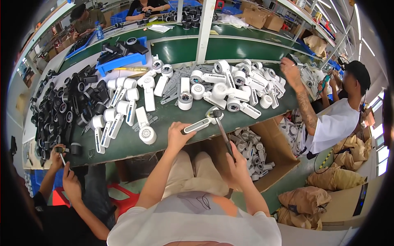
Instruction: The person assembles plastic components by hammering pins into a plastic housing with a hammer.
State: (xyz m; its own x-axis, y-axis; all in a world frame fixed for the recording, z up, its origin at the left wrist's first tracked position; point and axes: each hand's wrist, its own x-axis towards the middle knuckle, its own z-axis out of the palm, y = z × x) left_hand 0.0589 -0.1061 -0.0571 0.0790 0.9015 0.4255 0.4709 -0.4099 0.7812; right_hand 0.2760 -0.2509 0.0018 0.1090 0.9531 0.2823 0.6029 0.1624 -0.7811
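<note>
My left hand (pixel 178 134) is closed round the handle end of a white handheld fan (pixel 197 126), held near the front edge of the green bench. In my closed right hand (pixel 239 163) is a slim tool (pixel 223 133) with a dark grip and a grey shaft. The tool's rounded tip lies against the fan's round head; its exact kind is unclear. Behind them, white handheld fans (pixel 219 91) are heaped on the bench. A few more white fans (pixel 147 134) lie to the left of my left hand.
Black fans (pixel 61 108) are piled at the left, and a blue tray (pixel 119 61) holds more. Below the bench edge, a cardboard box (pixel 276 153) contains white fan parts. One co-worker's hands (pixel 67 174) work at the left; another's arm (pixel 301 96) reaches over the right side.
</note>
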